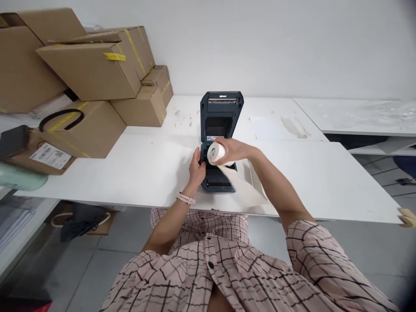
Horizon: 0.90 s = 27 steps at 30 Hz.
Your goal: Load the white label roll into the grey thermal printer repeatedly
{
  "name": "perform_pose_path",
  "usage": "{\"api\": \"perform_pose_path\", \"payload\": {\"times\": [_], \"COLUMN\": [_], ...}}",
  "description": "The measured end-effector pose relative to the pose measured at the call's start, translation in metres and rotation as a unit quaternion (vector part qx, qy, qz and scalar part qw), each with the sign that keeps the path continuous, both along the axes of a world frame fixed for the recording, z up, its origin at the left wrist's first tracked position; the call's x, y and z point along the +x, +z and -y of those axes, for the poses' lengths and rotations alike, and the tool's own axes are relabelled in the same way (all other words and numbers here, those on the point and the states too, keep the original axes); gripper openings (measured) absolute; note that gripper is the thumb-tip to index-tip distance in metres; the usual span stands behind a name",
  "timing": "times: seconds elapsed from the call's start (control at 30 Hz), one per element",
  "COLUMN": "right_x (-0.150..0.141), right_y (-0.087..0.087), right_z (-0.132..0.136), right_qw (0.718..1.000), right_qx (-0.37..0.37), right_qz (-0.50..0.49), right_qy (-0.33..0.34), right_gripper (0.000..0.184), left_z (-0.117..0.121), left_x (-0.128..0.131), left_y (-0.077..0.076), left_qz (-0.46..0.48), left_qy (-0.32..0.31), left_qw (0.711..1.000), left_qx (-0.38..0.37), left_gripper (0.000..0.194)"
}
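Note:
A dark label printer (221, 112) stands on the white table with its lid tipped up and back. My right hand (234, 149) is closed around a white paper roll (216, 152), held just over the printer's open bay. From the roll a loose strip of label paper (244, 187) trails down to the right, toward the table's front edge. My left hand (196, 168) grips the left side wall of the printer base, thumb on the rim and fingers along the outside. My right hand and the roll hide much of the bay.
Cardboard boxes (87, 71) are piled on the left of the table (302, 177). A black curved band (61, 115) lies on one box, and a pale green roll (21, 175) is at far left. Dark bags (81, 221) sit below. Clear plastic (367, 110) covers the right surface.

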State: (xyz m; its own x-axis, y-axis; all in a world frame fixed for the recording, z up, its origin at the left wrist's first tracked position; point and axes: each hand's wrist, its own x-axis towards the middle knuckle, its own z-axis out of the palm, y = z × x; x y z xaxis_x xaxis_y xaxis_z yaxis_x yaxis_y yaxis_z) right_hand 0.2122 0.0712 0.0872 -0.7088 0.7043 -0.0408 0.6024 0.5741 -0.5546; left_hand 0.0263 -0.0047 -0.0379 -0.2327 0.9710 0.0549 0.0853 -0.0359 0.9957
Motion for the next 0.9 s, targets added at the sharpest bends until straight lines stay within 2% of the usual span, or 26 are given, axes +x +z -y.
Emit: {"api": "perform_pose_path", "payload": {"times": [0.1,0.23,0.4,0.6,0.77,0.9], "right_x": [-0.023,-0.026,-0.024,-0.025,-0.033,-0.031], "right_y": [-0.002,-0.004,-0.004,-0.007,-0.017,-0.028], "right_z": [0.004,0.002,-0.004,-0.01,-0.016,-0.016], "right_qw": [0.992,0.986,0.982,0.976,0.973,0.978], "right_qx": [0.008,-0.016,-0.065,-0.077,-0.075,-0.059], "right_qz": [0.122,0.162,0.17,0.193,0.21,0.188], "right_qy": [0.022,0.036,0.055,0.066,0.063,0.075], "right_gripper": [0.069,0.068,0.072,0.077,0.08,0.089], "left_z": [0.001,0.002,0.003,0.009,0.009,0.009], "left_x": [0.001,0.001,0.002,0.003,0.004,0.004], "left_y": [0.0,0.002,0.006,0.016,0.017,0.016], "left_qz": [0.017,0.008,-0.027,-0.078,-0.084,-0.091], "left_qy": [0.006,0.009,0.012,0.016,0.022,0.025], "left_qw": [1.0,1.0,1.0,0.997,0.996,0.995], "left_qx": [-0.007,-0.008,-0.006,-0.001,0.003,-0.006], "left_gripper": [0.077,0.075,0.078,0.077,0.076,0.077]}}
